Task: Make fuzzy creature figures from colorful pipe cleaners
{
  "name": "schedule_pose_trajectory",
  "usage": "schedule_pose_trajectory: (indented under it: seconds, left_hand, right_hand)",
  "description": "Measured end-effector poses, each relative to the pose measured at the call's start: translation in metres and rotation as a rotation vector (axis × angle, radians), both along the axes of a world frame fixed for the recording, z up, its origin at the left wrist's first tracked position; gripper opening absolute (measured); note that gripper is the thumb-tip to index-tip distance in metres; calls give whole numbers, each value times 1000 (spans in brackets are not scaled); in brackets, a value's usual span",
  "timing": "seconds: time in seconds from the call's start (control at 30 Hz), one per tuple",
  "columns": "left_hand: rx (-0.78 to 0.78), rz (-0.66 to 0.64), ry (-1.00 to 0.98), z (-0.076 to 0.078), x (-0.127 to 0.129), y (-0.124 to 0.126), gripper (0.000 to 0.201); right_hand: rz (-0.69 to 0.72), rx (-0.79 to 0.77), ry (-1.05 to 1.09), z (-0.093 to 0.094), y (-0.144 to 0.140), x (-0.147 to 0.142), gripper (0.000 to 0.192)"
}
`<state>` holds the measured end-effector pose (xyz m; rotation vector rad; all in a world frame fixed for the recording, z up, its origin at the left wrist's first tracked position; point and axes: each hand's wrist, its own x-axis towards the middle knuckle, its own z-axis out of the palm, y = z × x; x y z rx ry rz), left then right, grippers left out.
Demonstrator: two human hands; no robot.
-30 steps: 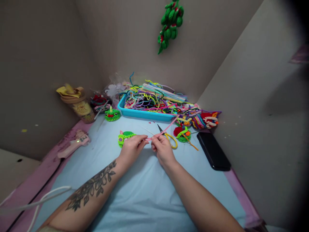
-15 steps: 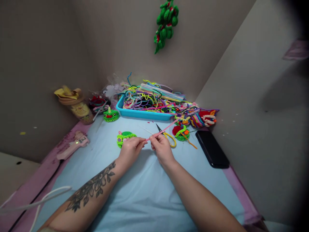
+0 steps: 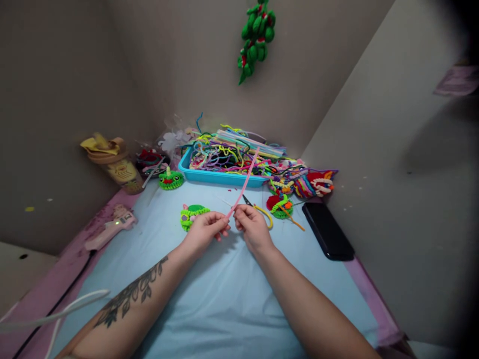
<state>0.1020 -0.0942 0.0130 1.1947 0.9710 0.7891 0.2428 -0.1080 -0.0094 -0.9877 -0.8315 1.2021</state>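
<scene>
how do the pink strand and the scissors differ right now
The pink strand is held up in the left hand; the scissors lie on the blue sheet.
The strand is pink along its visible length, whereas the scissors pair yellow handles with a dark blade end.
The strand slants up in front of the blue tray, while the scissors are partly hidden by the right hand.
Both are close to the right hand.

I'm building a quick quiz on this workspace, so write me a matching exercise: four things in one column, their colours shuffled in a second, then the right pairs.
Things
1. Held strip
2. Tray
3. Phone
4. Scissors

Colours
A. Black
B. Yellow at the handles
C. Pink
D. Blue

Pairs: 1-C, 2-D, 3-A, 4-B
</scene>
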Motion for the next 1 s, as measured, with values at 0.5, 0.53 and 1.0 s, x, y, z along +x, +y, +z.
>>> schedule_pose_trajectory:
  seconds: [0.5,0.53,1.0]
  left_hand:
    - [56,-177,-11,1,-4,1,28]
    - [58,-180,-5,1,-4,2,28]
    - [-200,-216,-98,-3,-4,1,29]
  right_hand:
    - [172,27,-214,1,-2,7,27]
    - [166,28,-221,2,-2,6,26]
    - [95,1,8,6,-3,5,25]
